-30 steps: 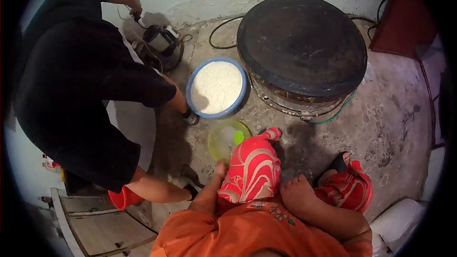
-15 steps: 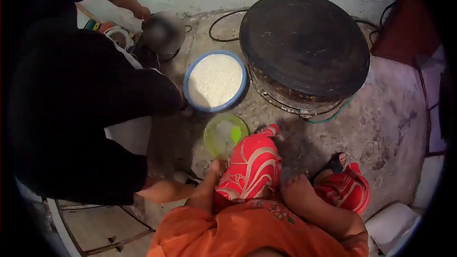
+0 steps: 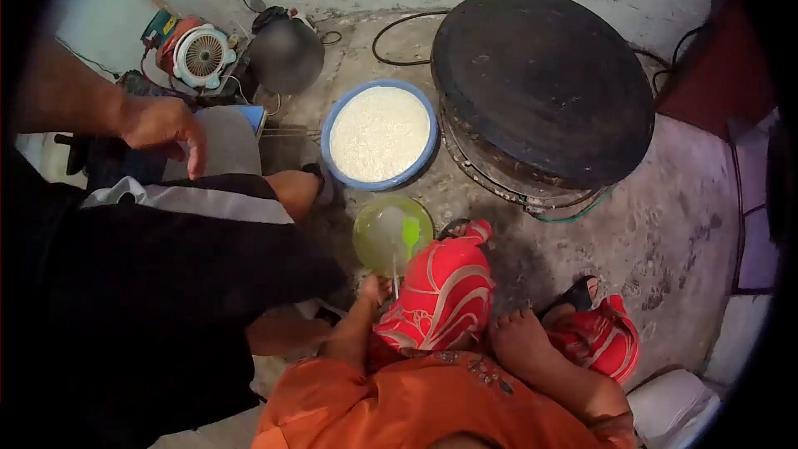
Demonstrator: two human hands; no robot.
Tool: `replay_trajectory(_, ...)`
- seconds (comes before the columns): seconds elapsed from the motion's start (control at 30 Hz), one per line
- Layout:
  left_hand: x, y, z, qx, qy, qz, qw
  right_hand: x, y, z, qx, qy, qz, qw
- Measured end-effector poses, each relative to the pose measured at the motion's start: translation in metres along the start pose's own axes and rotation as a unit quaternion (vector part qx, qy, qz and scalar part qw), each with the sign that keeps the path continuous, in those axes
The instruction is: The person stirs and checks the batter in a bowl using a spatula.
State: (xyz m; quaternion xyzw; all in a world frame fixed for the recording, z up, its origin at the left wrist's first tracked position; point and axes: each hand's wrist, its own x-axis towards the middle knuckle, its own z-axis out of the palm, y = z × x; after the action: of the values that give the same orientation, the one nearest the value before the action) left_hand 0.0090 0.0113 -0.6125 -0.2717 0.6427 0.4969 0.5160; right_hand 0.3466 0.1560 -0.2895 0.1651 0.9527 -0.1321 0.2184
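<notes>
My left hand [image 3: 376, 288] is at the near rim of a translucent yellow-green bowl [image 3: 362, 249], its fingers bent close to a thin shiny handle [image 3: 396, 284]. Whether they grip the rim or that handle I cannot make out. Whitish liquid and a bright green spatula [image 3: 411, 233] are in the bowl. My right hand [image 3: 519, 334] lies over my right knee with nothing in it. Just beyond the bowl is a blue basin [image 3: 327, 160] filled with pale, creamy batter-like stuff [image 3: 380, 133].
A large round black griddle [image 3: 540, 83] on a drum-like stand fills the back right. At left stands another person, whose hand [image 3: 162, 129] hangs above their knee. A blower-like device [image 3: 202, 56] and a dark round object [image 3: 287, 56] sit by the wall, with cables on the floor.
The other person has straightened and drawn their arm back from the dark round object, uncovering the blower-like device. My hands stay almost where they were; the view shifts slightly.
</notes>
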Motion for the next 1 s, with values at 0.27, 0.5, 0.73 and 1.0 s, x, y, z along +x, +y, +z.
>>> replay_trajectory(0.27, 0.04, -0.008, -0.021, 0.008, -0.078, 0.001, 0.997, 0.005, 0.002, 0.004, 0.001, 0.004, 0.011, 1.0)
replay_trajectory(0.5, 0.01, -0.003, 0.0, 0.019, 0.033, -0.006, 0.999, 0.007, 0.003, 0.0, 0.017, -0.014, 0.008, 1.0)
replay_trajectory(0.73, 0.011, -0.007, -0.002, 0.006, -0.011, 0.02, 1.0, 0.007, 0.004, 0.009, 0.031, -0.002, 0.004, 1.0)
replay_trajectory(1.0, -0.002, -0.005, 0.007, 0.004, -0.022, 0.03, 0.999, 0.006, 0.004, 0.01, 0.016, 0.019, 0.002, 1.0)
